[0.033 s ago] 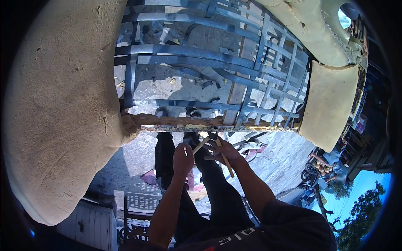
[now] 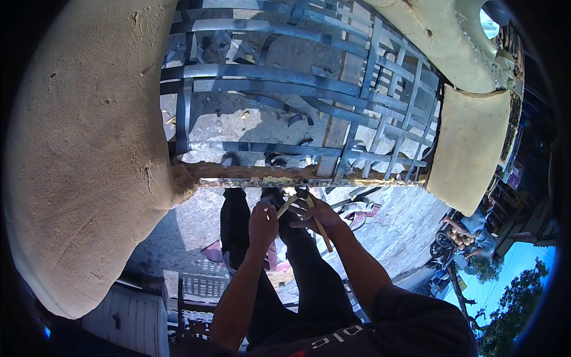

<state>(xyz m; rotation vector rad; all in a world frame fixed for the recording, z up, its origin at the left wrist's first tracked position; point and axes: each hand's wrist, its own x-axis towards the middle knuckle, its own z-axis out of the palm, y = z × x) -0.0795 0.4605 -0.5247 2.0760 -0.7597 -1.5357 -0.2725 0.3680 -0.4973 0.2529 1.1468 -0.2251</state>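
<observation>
In front of me stands a stripped sofa frame with a front wooden rail (image 2: 250, 172), ragged foam remnants along it. Just below the rail, my left hand (image 2: 263, 225) is closed, and a pale stick-like piece (image 2: 286, 206) comes out of its fingers toward the rail. My right hand (image 2: 321, 215) is closed round a wooden-handled tool (image 2: 325, 236), its handle pointing down toward me. A dark end (image 2: 302, 193) shows by the rail; whether it belongs to this tool I cannot tell.
Woven grey straps (image 2: 262, 86) span the frame. Foam-covered arms (image 2: 89, 160) (image 2: 470, 149) flank it. Strap offcuts and scraps (image 2: 363, 211) litter the concrete. My legs (image 2: 235, 226) stand close to the rail. A white cabinet (image 2: 128, 321) is lower left; people and a motorcycle (image 2: 441, 243) are at right.
My left hand has shifted very slightly to the right. The right hand and its tool look unmoved.
</observation>
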